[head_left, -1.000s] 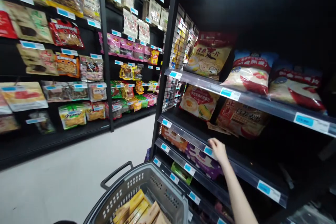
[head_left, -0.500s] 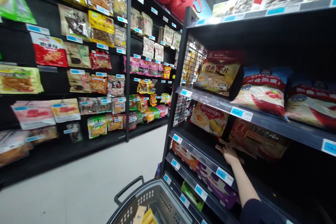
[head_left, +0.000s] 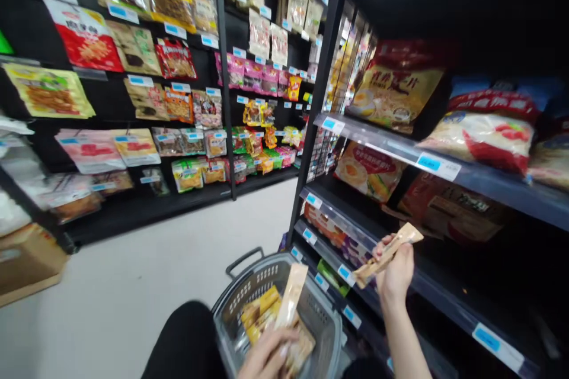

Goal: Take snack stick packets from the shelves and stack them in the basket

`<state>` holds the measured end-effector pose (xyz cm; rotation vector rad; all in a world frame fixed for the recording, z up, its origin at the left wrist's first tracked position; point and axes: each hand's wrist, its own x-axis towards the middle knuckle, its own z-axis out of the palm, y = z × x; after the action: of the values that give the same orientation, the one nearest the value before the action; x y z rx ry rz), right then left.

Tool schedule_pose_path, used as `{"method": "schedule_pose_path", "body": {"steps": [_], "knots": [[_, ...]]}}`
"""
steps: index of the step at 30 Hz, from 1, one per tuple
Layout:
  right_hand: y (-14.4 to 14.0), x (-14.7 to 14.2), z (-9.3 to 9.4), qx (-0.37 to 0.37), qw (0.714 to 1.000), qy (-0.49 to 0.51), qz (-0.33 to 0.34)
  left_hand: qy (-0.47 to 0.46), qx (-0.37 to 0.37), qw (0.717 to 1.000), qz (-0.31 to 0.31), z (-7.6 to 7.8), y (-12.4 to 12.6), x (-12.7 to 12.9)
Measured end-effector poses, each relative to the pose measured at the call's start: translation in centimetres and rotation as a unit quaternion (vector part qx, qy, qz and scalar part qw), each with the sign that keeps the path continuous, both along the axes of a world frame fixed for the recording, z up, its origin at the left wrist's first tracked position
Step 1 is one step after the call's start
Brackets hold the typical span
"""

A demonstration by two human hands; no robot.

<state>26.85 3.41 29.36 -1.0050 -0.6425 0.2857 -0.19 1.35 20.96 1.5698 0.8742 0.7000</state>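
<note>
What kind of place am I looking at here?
Most likely a grocery shop aisle: black shelves with blue price tags, hanging snack packets, and a grey shopping basket below the hands.

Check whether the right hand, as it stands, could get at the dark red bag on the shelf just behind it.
Probably yes. The right hand is raised just in front of the dark red bag, with nothing between them, but it already grips a tan sachet, so its fingers are not free.

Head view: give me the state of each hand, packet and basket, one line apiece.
Right hand: raised by the shelf edge, closed on a tan stick packet.
Left hand: over the basket, holding a second stick packet upright.
Grey basket: partly filled with yellow packets.
</note>
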Motion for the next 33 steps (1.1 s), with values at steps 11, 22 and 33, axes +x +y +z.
{"method": "schedule_pose_path", "body": {"steps": [11,22,33], "knots": [[-4.9,-11.8,-2.8,-0.152,0.949,0.161,0.223,-0.088,-0.208,0.964,-0.141,3.4,-1.9,2.8],[-7.6,-7.3,-1.9,-0.254,0.937,0.126,0.207,-0.019,-0.055,0.995,-0.085,5.1,-3.9,1.2],[-8.1,-6.8,-1.6,-0.176,0.963,0.133,0.154,-0.121,-0.42,0.858,-0.27,4.6,-3.8,0.9]]}}
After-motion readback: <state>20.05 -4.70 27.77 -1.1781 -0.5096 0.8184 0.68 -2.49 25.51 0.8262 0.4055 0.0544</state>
